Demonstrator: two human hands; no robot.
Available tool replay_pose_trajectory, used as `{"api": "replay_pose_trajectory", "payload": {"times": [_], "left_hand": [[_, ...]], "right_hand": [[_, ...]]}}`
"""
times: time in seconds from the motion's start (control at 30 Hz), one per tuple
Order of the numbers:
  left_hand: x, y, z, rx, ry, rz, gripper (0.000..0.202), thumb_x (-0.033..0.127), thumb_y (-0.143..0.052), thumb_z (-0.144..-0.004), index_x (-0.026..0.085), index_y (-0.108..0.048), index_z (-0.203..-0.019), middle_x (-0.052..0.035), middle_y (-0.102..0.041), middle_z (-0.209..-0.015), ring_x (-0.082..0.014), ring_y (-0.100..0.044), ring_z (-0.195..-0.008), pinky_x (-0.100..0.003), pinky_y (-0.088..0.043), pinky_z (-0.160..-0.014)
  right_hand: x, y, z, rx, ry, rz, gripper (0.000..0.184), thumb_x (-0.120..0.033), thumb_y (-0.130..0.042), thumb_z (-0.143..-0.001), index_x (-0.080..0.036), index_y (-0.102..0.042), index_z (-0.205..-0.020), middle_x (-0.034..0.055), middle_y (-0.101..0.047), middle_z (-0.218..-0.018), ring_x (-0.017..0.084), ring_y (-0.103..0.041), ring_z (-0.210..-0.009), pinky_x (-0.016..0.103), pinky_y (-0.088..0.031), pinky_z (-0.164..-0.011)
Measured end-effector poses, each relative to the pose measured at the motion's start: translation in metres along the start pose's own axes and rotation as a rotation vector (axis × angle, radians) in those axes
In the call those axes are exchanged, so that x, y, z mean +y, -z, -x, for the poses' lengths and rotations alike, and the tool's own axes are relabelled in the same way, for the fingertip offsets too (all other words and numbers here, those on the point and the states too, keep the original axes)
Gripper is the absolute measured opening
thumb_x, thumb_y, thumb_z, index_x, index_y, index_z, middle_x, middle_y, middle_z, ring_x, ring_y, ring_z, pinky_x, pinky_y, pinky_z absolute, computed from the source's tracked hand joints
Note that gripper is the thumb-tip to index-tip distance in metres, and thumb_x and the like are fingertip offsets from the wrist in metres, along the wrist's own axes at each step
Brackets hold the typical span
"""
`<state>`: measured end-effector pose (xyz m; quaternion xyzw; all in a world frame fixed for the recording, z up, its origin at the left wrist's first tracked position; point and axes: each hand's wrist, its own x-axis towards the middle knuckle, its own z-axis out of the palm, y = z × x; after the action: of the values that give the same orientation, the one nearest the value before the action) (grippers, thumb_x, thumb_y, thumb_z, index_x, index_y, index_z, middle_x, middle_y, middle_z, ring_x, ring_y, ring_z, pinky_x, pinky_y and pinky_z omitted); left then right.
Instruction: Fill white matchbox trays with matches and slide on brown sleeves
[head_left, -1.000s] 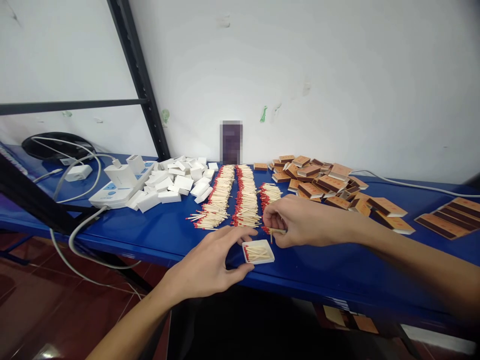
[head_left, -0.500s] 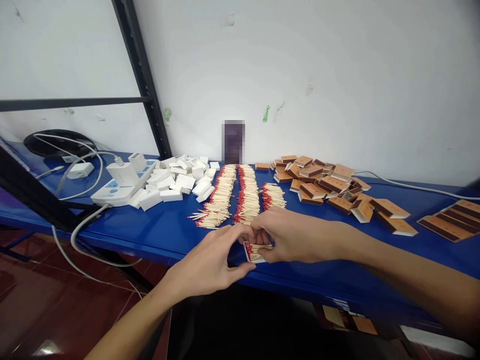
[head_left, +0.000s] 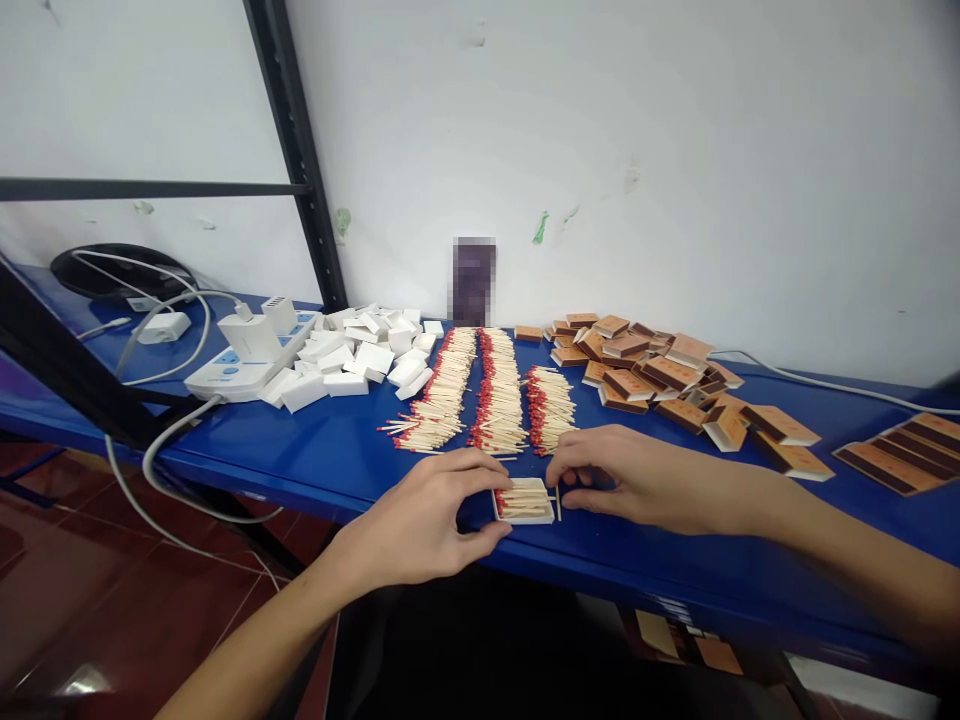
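Observation:
A small white matchbox tray [head_left: 534, 519] lies on the blue shelf with red-headed matches [head_left: 523, 498] inside. My left hand [head_left: 427, 520] holds its left end, fingers at the far side and thumb at the near side. Just right of the tray is my right hand [head_left: 622, 480], its curled fingers apart from the thumb and holding nothing I can see. A loose match [head_left: 558, 504] lies between that hand and the tray's right end, and another stick juts over this end. Beyond the hands, loose matches lie in three rows: left [head_left: 442, 390], middle [head_left: 501, 390] and right [head_left: 551, 408].
White empty trays [head_left: 367, 350] are heaped at the left, beside a power strip [head_left: 247, 370] with chargers and cables. Brown matchbox sleeves [head_left: 652, 365] form a pile at the right, with more sleeves [head_left: 911, 450] lined up farther right. A black metal upright [head_left: 296, 150] rises at the left.
My right hand has drawn back to the right from the tray, and its fingers have parted. More of the tray and its matches shows now. My left hand stays at the tray's left end.

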<state>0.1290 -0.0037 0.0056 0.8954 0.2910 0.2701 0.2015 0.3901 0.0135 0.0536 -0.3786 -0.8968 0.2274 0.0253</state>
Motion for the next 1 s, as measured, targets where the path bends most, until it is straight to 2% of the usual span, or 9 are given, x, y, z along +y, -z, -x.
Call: {"api": "replay_pose_trajectory", "payload": {"times": [0.17, 0.33, 0.4, 0.5, 0.57, 0.7, 0.83, 1.0], "left_hand": [[0.001, 0.0, 0.001, -0.008, -0.007, -0.002, 0.028, 0.023, -0.064, -0.089, 0.02, -0.065, -0.117, -0.0057, -0.066, -0.116, -0.0201, -0.064, -0.105, -0.032, -0.05, -0.097], [0.001, 0.001, 0.001, -0.034, -0.008, -0.012, 0.031, 0.022, -0.063, -0.089, 0.02, -0.064, -0.12, -0.0063, -0.064, -0.117, -0.0203, -0.062, -0.106, -0.033, -0.049, -0.097], [0.002, 0.001, 0.001, -0.061, -0.006, -0.033, 0.03, 0.023, -0.06, -0.091, 0.02, -0.064, -0.121, -0.0067, -0.063, -0.117, -0.0207, -0.061, -0.107, -0.034, -0.049, -0.097], [0.003, 0.002, 0.002, -0.098, -0.004, -0.063, 0.034, 0.023, -0.057, -0.093, 0.022, -0.061, -0.127, -0.0071, -0.06, -0.118, -0.022, -0.059, -0.108, -0.035, -0.048, -0.098], [0.004, 0.003, 0.002, -0.111, -0.01, -0.073, 0.041, 0.021, -0.057, -0.092, 0.026, -0.056, -0.133, -0.0071, -0.058, -0.118, -0.0226, -0.057, -0.11, -0.036, -0.048, -0.098], [0.007, 0.004, 0.0, -0.144, -0.044, -0.115, 0.053, 0.015, -0.053, -0.091, 0.031, -0.046, -0.141, -0.0063, -0.054, -0.116, -0.0213, -0.056, -0.104, -0.034, -0.049, -0.093], [0.009, 0.007, -0.001, -0.185, -0.091, -0.189, 0.054, 0.012, -0.05, -0.091, 0.034, -0.047, -0.14, -0.0063, -0.052, -0.109, -0.0217, -0.054, -0.099, -0.033, -0.049, -0.089], [0.008, 0.007, -0.001, -0.19, -0.071, -0.186, 0.05, 0.013, -0.051, -0.091, 0.034, -0.052, -0.136, -0.0065, -0.051, -0.111, -0.0221, -0.053, -0.101, -0.033, -0.048, -0.089]], "right_hand": [[0.0, -0.006, 0.004, -0.013, 0.0, -0.043, 0.024, -0.038, -0.042, -0.1, -0.023, -0.058, -0.091, 0.0039, -0.061, -0.093, 0.019, -0.055, -0.082, 0.031, -0.044, -0.074], [-0.004, -0.003, 0.011, 0.126, -0.068, 0.028, 0.024, -0.037, -0.041, -0.099, -0.022, -0.056, -0.089, 0.0031, -0.061, -0.083, 0.018, -0.054, -0.071, 0.03, -0.043, -0.067], [-0.006, -0.003, 0.012, 0.199, -0.083, 0.037, 0.021, -0.034, -0.041, -0.098, -0.022, -0.058, -0.099, 0.0028, -0.063, -0.081, 0.018, -0.055, -0.068, 0.029, -0.043, -0.064], [-0.01, -0.006, 0.013, 0.265, -0.044, 0.022, 0.028, -0.027, -0.039, -0.097, -0.023, -0.059, -0.116, 0.0055, -0.067, -0.094, 0.019, -0.06, -0.08, 0.031, -0.046, -0.07], [-0.013, -0.008, 0.012, 0.285, -0.017, 0.0, 0.028, -0.025, -0.04, -0.096, -0.023, -0.063, -0.113, 0.0059, -0.068, -0.097, 0.02, -0.061, -0.084, 0.032, -0.047, -0.075], [-0.016, -0.011, 0.01, 0.378, -0.049, -0.092, 0.017, -0.025, -0.048, -0.092, -0.023, -0.064, -0.098, 0.0031, -0.068, -0.085, 0.017, -0.059, -0.074, 0.028, -0.047, -0.066], [-0.018, -0.012, 0.009, 0.451, -0.054, -0.206, 0.006, -0.027, -0.058, -0.088, -0.022, -0.061, -0.086, 0.0013, -0.067, -0.081, 0.015, -0.06, -0.072, 0.026, -0.049, -0.065], [-0.015, -0.018, 0.008, 0.438, -0.032, -0.327, 0.01, -0.031, -0.062, -0.089, -0.021, -0.063, -0.087, 0.0022, -0.07, -0.085, 0.017, -0.066, -0.077, 0.029, -0.054, -0.073]]}}
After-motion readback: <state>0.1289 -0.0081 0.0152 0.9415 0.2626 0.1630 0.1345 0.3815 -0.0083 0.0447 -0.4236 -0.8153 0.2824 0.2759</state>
